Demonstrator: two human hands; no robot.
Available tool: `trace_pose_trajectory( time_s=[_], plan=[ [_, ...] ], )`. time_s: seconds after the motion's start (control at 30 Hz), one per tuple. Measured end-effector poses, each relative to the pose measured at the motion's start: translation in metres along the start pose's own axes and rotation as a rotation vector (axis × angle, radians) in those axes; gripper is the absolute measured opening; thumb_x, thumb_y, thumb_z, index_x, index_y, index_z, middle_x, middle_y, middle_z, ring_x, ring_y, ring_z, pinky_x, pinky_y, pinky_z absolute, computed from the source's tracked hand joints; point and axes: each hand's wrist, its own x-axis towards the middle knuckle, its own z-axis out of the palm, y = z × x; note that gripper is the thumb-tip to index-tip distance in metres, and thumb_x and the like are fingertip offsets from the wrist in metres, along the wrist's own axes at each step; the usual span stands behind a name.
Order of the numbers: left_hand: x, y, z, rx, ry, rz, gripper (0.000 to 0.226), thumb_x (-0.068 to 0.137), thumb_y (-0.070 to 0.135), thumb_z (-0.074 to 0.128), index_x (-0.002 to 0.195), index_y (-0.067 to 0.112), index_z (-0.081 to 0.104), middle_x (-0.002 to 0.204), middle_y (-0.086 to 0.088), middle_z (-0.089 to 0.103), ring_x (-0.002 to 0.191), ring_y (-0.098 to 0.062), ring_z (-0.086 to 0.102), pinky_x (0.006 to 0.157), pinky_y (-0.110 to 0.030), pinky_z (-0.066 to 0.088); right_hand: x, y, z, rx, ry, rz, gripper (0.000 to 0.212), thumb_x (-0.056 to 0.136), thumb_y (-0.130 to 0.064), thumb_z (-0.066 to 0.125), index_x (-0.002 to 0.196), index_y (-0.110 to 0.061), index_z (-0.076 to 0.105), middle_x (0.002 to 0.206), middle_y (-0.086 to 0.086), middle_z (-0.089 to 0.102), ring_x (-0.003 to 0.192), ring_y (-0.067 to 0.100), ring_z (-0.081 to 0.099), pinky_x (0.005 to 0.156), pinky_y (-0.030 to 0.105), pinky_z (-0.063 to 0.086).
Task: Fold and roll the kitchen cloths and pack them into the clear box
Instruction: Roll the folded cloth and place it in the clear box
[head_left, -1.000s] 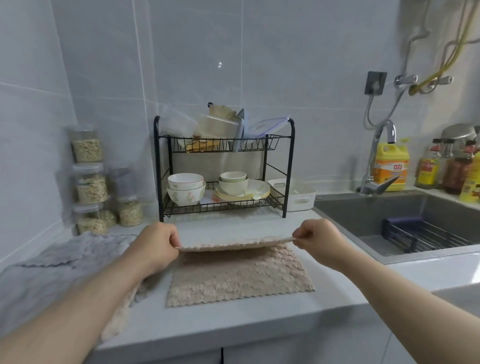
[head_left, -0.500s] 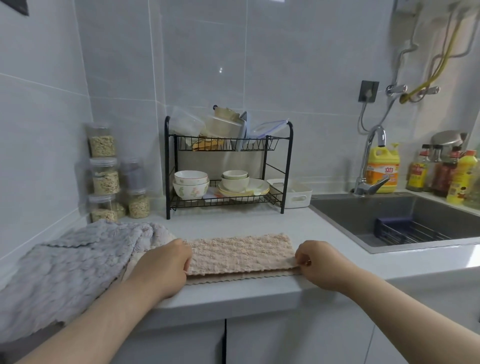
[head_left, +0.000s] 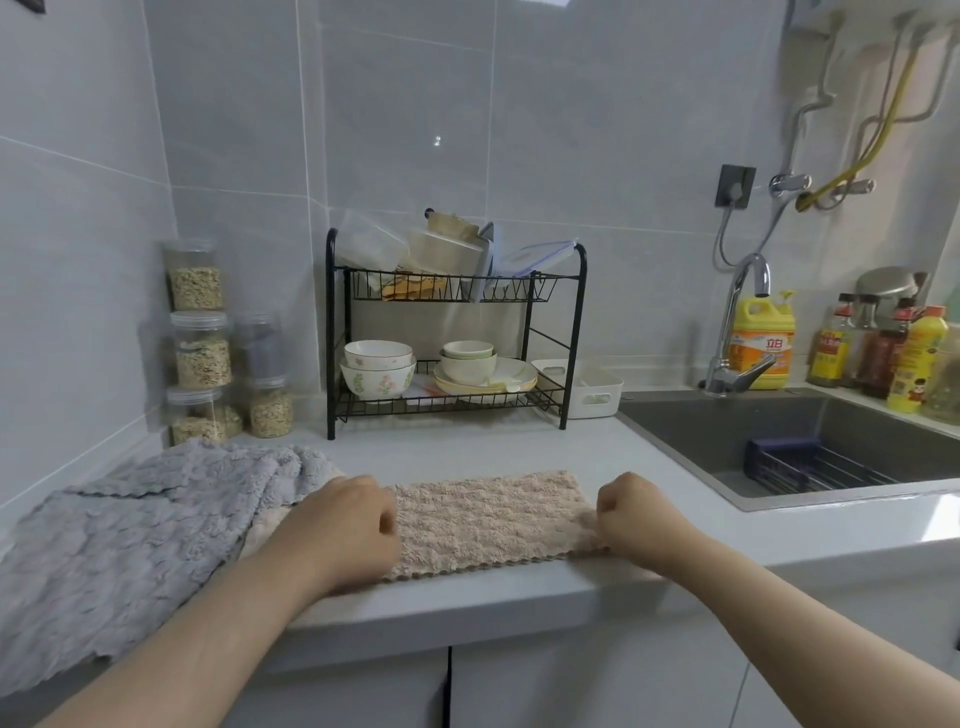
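Item: jars (head_left: 200, 338) of grain, stacked in the left corner against the tiles.

Item: grey cloth (head_left: 130, 530), unfolded and rumpled on the countertop (head_left: 467, 447); its near part droops over the front edge.

Item: left hand (head_left: 345, 525), fingers curled onto the left end of the beige cloth; the grip appears to be a pinch, though the fingertips are hidden.

Item: beige cloth (head_left: 488, 519), folded double into a band, lying flat near the front edge of the countertop between the two hands; long axis left to right, parallel to the edge; scalloped hems towards the person, smooth fold towards the wall.

Item: dish rack (head_left: 571, 332), behind, holding bowls and plates; clear containers (head_left: 371, 249) on its upper tier, and whether one is the box meant cannot be told.

Item: right hand (head_left: 631, 514), closed in a fist on the right end of the beige cloth, which bunches slightly there.

Item: sink (head_left: 779, 431) with tap, far right; yellow detergent bottle (head_left: 761, 338) behind.

Hazards, by judgement: the band lies close to the edge, so a tug towards the body could drag it off; uneven pull from the two hands would skew the layers and spoil the roll; the left forearm lies beside the grey cloth, whose overhanging part could slide to the floor if brushed.
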Motion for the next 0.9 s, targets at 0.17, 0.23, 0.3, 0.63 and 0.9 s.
trace_pose_trajectory(
  time_s=[0.17, 0.23, 0.3, 0.63, 0.9],
  plan=[
    [0.013, 0.001, 0.027, -0.049, -0.130, -0.037, 0.049, 0.093, 0.049, 0.044, 0.140, 0.036, 0.044, 0.141, 0.008, 0.042, 0.130, -0.015, 0.037, 0.107, -0.036, 0.035, 0.026, -0.020, -0.006, 0.352, -0.023, 0.400, 0.007, 0.081, -0.013, 0.051, 0.083, -0.006, 0.048, 0.067, 0.007, 0.039, 0.062, 0.023, 0.035, 0.057, 0.029, 0.028],
    [0.010, -0.004, 0.040, -0.033, -0.114, -0.051, 0.052, 0.093, 0.056, 0.040, 0.143, 0.040, 0.038, 0.143, 0.011, 0.036, 0.131, -0.013, 0.031, 0.107, -0.036, 0.031, 0.036, -0.026, -0.004, 0.408, -0.096, 0.471, 0.022, 0.081, -0.021, 0.059, 0.095, -0.007, 0.050, 0.072, 0.008, 0.040, 0.061, 0.023, 0.039, 0.059, 0.030, 0.033],
    [0.009, -0.008, 0.043, -0.043, -0.086, -0.050, 0.053, 0.092, 0.058, 0.040, 0.143, 0.042, 0.036, 0.142, 0.013, 0.036, 0.130, -0.011, 0.030, 0.108, -0.035, 0.030, 0.043, -0.032, 0.000, 0.423, -0.146, 0.525, 0.023, 0.084, -0.026, 0.061, 0.095, -0.011, 0.048, 0.079, 0.007, 0.041, 0.061, 0.022, 0.041, 0.056, 0.027, 0.036],
    [0.009, -0.011, 0.043, -0.130, -0.065, -0.062, 0.055, 0.090, 0.059, 0.046, 0.142, 0.044, 0.037, 0.138, 0.017, 0.035, 0.129, -0.007, 0.028, 0.109, -0.035, 0.030, 0.052, -0.025, 0.009, 0.499, -0.123, 0.328, 0.037, 0.073, -0.026, 0.065, 0.099, -0.002, 0.054, 0.089, 0.015, 0.062, 0.072, 0.029, 0.060, 0.062, 0.035, 0.046],
    [0.008, -0.010, 0.043, -0.137, -0.066, -0.074, 0.054, 0.089, 0.056, 0.050, 0.140, 0.043, 0.041, 0.140, 0.017, 0.035, 0.133, -0.008, 0.027, 0.111, -0.033, 0.027, 0.043, 0.009, 0.013, 0.708, -0.203, 0.122, 0.054, 0.084, 0.002, 0.060, 0.116, -0.042, 0.061, 0.114, 0.010, 0.057, 0.082, 0.017, 0.070, 0.072, 0.033, 0.060]
  ],
)
